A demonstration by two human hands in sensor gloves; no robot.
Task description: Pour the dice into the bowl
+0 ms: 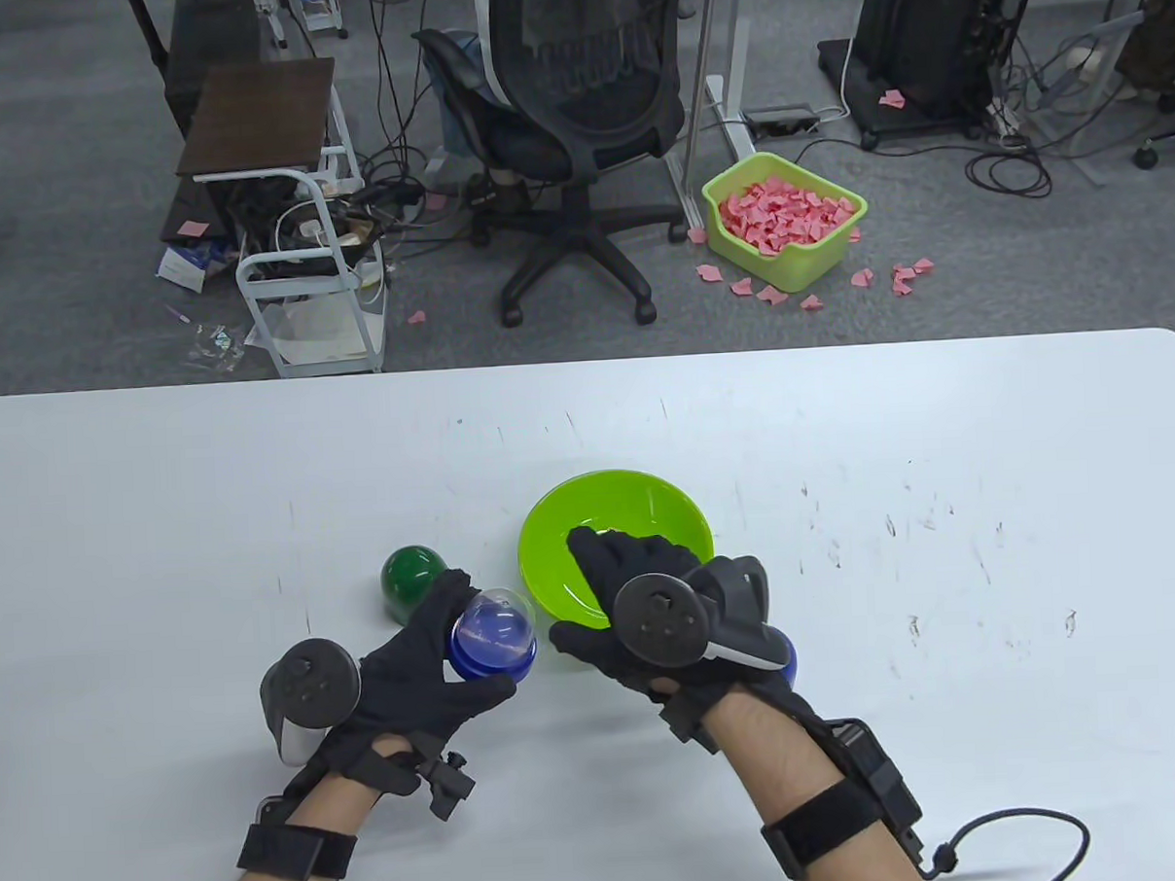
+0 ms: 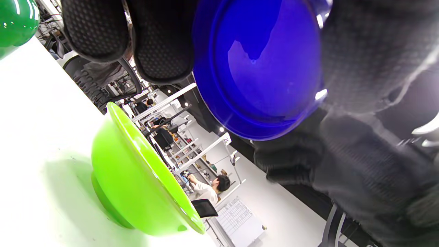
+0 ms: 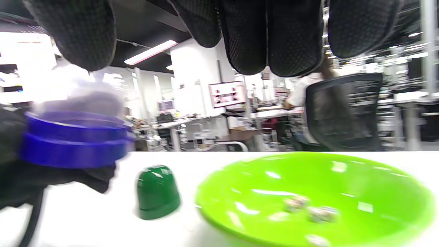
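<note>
Table view shows the left hand [image 1: 417, 662] gripping a blue capsule [image 1: 494, 639]; right hand [image 1: 643, 603] hovers slack-fingered over the green bowl [image 1: 649, 501]; dice [image 3: 308, 207] lie inside.

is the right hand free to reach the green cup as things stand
Probably not directly. The right hand hovers open over the green bowl, and the left hand, holding the blue capsule, sits between it and the green cup.
</note>
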